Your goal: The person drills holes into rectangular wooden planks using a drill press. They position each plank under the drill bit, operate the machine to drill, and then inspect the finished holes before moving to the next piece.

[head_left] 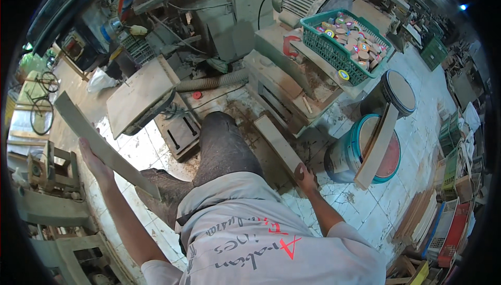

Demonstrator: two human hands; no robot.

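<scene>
My left hand point(97, 161) is out to the left, gripping a long, narrow wooden board point(107, 144) along its outer edge. The board slants from the upper left down to my thigh, its lower end by my knee; my fingers are partly hidden behind it. On the right, my right hand point(307, 178) is closed round the near end of a second long, flat wooden board point(278, 141). This one points away from me, its far end beside a dusty machine base. Both arms are spread wide on either side of my body.
A tilted machine table point(141, 94) stands ahead to the left. A green basket point(344, 58) of round wooden pieces rests on a machine bench near a motor point(300, 1). Narrow boards point(378, 149) lie across a lidded bucket point(342, 154); a dark bucket point(378, 94) stands behind it.
</scene>
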